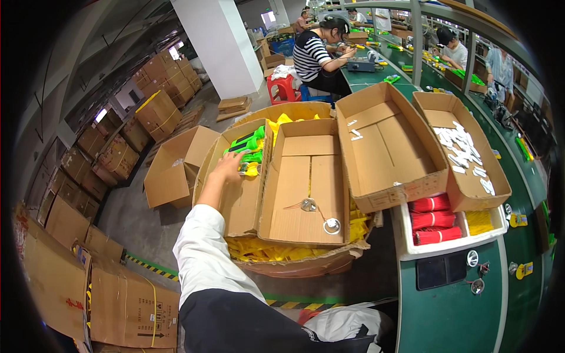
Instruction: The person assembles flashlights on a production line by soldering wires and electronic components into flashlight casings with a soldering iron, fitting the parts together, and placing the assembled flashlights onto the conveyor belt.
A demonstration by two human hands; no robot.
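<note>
Reaching forward, the left hand lies palm down with its fingers spread loosely over a yellow-and-green packaged item; the fingertips touch it, but whether they have closed on it cannot be told from this angle. That item sits near the far end of a shallow cardboard tray, below a small pile of green packaged items gathered in the tray's far corner. The white sleeve runs back from the wrist over the tray's near left edge. The right hand does not show.

Just beside this tray on the right lies a second shallow tray, holding two round metal parts joined by a thin wire near its front edge. Both trays rest on top of a large round carton filled with yellow bags, which show beneath the trays' front edges and past their far ends. Further right, two more open boxes overlap the edge of a green workbench: an almost bare one, then one with white slips strewn inside. Under their near ends stands a white bin holding red bundles. At the far end of the bench a person in a striped shirt sits working, well apart from the hand.
</note>
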